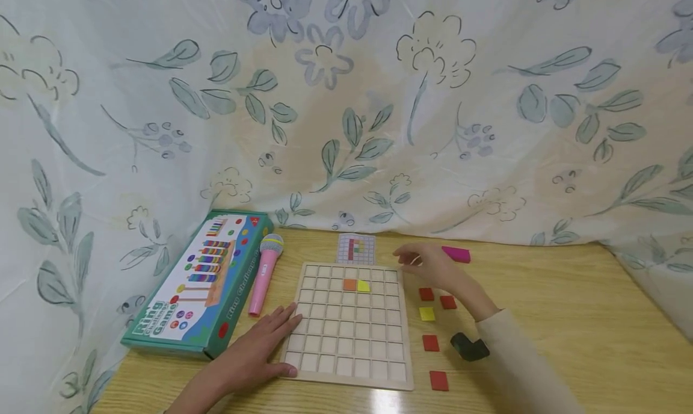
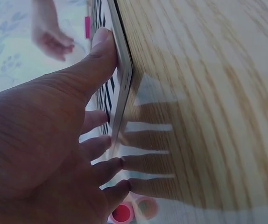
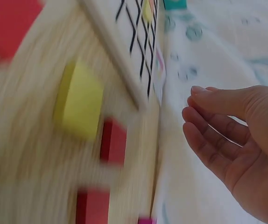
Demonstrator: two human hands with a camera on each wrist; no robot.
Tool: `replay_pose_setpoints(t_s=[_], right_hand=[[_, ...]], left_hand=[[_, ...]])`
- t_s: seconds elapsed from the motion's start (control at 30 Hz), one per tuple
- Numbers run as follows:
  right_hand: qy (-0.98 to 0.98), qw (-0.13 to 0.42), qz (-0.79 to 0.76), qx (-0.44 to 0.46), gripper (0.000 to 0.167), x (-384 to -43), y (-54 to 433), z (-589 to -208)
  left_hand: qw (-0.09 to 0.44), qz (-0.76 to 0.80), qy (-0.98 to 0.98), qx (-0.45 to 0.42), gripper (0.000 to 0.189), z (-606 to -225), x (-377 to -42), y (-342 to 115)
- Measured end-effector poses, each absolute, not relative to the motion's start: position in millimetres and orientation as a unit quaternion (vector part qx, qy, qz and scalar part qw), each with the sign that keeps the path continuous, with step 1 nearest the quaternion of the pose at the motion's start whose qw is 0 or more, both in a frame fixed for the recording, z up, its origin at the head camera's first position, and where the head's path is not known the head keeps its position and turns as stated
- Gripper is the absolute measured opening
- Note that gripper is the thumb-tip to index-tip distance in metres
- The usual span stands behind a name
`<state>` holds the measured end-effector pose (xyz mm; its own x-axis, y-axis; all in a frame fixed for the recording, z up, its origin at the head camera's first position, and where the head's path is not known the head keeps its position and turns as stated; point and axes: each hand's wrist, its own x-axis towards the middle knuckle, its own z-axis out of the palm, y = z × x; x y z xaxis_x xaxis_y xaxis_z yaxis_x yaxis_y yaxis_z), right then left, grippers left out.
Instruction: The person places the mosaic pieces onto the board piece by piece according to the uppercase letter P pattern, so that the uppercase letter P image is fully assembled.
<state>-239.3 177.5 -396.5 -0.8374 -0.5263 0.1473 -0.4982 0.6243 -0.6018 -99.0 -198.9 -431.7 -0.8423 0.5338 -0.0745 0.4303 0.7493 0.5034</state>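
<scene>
A wooden grid board lies on the table with an orange square tile and a yellow square tile side by side in its upper cells. My left hand, fingers spread, rests at the board's left edge; the left wrist view has the thumb against that edge. Off the board's upper right corner, my right hand is raised with fingers loosely bent. Nothing shows between its thumb and fingers in the right wrist view. Behind the board stands a small card with a coloured grid pattern.
Several red tiles and a loose yellow tile lie right of the board. A magenta block is behind the right hand. To the left are a pink microphone and a game box. A floral cloth hangs behind the table.
</scene>
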Motion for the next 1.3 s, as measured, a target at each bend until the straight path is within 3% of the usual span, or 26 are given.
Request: replay_pose_setpoints(t_s=[0.23, 0.57, 0.83, 1.3], right_hand=[[0.917, 0.003, -0.308, -0.254, 0.029, -235.3, 232.8, -402.9], [0.929, 0.022, -0.301, -0.212, 0.028, -220.6, 286.9, -417.4], [0.915, 0.036, -0.333, -0.225, 0.036, -212.9, 300.5, -427.3], [0.934, 0.026, -0.292, -0.205, 0.035, -216.3, 288.5, -419.6]], left_hand=[[0.11, 0.25, 0.927, 0.256, 0.089, -429.5, -97.9, -199.3], [0.107, 0.244, 0.928, 0.259, 0.089, -428.1, -97.6, -199.0], [0.106, 0.247, 0.927, 0.261, 0.089, -428.0, -97.5, -199.3], [0.108, 0.249, 0.927, 0.259, 0.089, -427.4, -97.7, -197.4]])
